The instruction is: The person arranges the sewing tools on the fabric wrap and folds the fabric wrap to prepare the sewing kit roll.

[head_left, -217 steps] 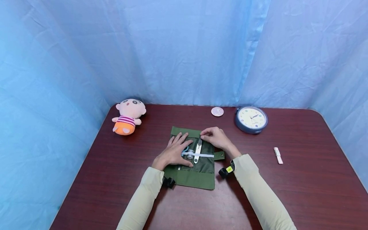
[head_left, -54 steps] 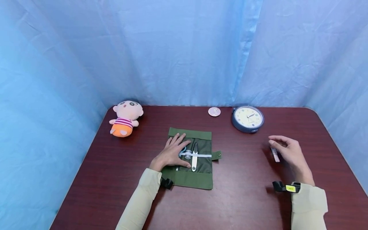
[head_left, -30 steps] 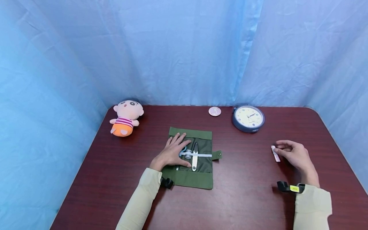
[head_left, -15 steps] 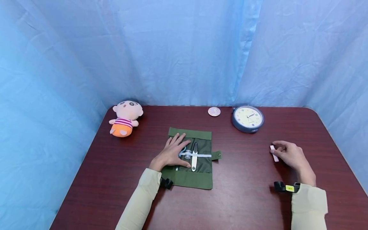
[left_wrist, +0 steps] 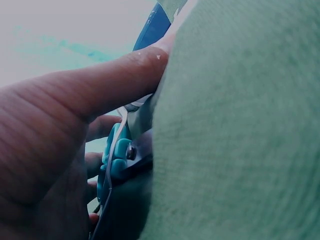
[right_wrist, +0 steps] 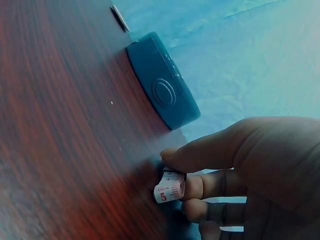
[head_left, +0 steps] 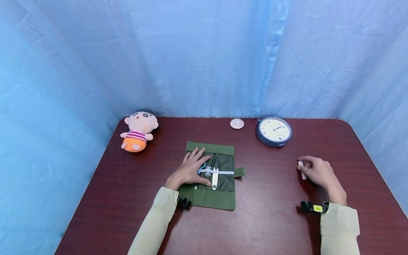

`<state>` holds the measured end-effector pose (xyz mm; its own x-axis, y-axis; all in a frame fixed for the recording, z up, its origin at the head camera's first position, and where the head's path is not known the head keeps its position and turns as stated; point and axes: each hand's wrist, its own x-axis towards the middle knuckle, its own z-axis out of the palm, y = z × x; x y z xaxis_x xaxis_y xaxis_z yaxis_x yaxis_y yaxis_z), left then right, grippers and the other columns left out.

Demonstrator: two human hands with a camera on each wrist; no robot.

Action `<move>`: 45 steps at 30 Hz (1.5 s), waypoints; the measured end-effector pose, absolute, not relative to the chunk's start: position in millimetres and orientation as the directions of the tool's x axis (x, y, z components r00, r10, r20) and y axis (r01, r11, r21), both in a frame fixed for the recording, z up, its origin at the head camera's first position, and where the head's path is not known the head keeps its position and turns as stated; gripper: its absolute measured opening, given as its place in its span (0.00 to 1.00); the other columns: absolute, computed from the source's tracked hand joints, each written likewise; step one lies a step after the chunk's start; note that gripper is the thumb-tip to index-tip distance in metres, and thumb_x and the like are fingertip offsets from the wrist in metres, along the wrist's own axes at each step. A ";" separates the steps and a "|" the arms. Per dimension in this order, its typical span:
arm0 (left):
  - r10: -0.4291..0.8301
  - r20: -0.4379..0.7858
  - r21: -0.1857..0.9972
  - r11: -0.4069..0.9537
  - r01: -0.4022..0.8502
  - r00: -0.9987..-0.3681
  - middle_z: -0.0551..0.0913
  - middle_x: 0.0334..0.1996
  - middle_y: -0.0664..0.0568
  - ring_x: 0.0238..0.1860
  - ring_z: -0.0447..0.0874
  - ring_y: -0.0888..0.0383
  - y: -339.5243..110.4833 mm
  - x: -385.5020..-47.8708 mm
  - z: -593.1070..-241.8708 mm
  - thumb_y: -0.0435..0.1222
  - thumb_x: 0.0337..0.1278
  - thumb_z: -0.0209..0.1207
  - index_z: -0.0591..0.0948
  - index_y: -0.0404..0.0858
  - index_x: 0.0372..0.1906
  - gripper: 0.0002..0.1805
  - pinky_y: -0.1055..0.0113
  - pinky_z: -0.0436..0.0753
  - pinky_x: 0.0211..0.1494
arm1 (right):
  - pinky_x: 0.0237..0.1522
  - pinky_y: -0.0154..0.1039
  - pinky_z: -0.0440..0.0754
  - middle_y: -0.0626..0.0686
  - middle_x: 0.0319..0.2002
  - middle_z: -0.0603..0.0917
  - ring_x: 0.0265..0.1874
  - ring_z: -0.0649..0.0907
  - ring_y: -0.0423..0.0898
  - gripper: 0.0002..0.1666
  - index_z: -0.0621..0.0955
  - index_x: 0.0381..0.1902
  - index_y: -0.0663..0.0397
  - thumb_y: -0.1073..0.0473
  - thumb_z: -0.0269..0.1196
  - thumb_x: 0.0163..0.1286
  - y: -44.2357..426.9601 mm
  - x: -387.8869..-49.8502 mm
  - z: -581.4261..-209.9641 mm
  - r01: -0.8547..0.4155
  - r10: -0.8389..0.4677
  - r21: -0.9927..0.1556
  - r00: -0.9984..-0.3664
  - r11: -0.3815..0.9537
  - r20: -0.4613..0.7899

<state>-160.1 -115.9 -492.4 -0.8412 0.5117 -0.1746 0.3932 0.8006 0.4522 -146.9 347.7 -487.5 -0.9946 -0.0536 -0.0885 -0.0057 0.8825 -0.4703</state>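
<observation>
On an unrolled green fabric pouch [head_left: 216, 200] my left hand [head_left: 189, 170] rests with its fingers spread. A pale elastic strap [head_left: 227, 173] crosses the pouch, over a grey thread spool [head_left: 208, 171] and a slim white tool with a dark tip [head_left: 215, 177]. Scissors with teal handles [left_wrist: 119, 152] sit under the strap in the left wrist view, partly hidden by my left hand in the head view. Off to the right, my right hand [head_left: 320, 173] pinches a folded tape measure [right_wrist: 169, 190] between thumb and fingers, low over the table.
A plush doll [head_left: 137, 131] lies at the table's back left. Along the back edge are a small round pinkish disc [head_left: 237, 123] and a dark blue round clock [head_left: 274, 131]. A snap tab [head_left: 239, 172] sticks out from the pouch's right side. Blue curtains [head_left: 204, 56] surround the table.
My right hand has left the white tool on the pouch, which now lies lower, and moved right to the tape measure. It now pinches the tape, shifted slightly left. My left hand stays put.
</observation>
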 end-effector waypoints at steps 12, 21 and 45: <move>0.513 -0.177 0.454 0.800 0.393 -0.840 0.47 0.82 0.46 0.83 0.39 0.42 -117.9 -159.6 -492.5 0.59 0.44 0.74 0.63 0.49 0.77 0.54 0.39 0.44 0.82 | 0.26 0.31 0.83 0.46 0.30 0.84 0.21 0.82 0.34 0.26 0.75 0.62 0.63 0.51 0.58 0.76 361.6 -143.0 -492.2 0.075 0.052 -0.726 -0.997 0.683 -0.055; 0.514 -0.180 0.456 0.799 0.392 -0.839 0.47 0.82 0.46 0.83 0.38 0.42 -118.0 -160.6 -493.9 0.59 0.44 0.74 0.63 0.48 0.77 0.54 0.38 0.44 0.82 | 0.25 0.33 0.87 0.40 0.29 0.85 0.24 0.89 0.38 0.16 0.75 0.56 0.49 0.58 0.63 0.73 364.7 -148.4 -504.8 0.151 0.068 -0.987 -0.987 0.056 -0.147; 0.519 -0.185 0.460 0.796 0.393 -0.834 0.47 0.83 0.46 0.83 0.38 0.42 -116.9 -161.6 -492.6 0.59 0.44 0.73 0.63 0.48 0.77 0.54 0.39 0.43 0.83 | 0.33 0.36 0.89 0.45 0.32 0.88 0.30 0.91 0.42 0.18 0.73 0.55 0.51 0.67 0.62 0.71 362.7 -149.2 -499.7 0.227 -0.016 -0.936 -0.973 -0.270 -0.232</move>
<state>-161.6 -116.9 -492.6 -0.8344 0.5191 -0.1850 0.3934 0.7962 0.4598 -149.2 362.7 -499.7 -0.9727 -0.0160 -0.2316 0.2272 -0.2697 -0.9358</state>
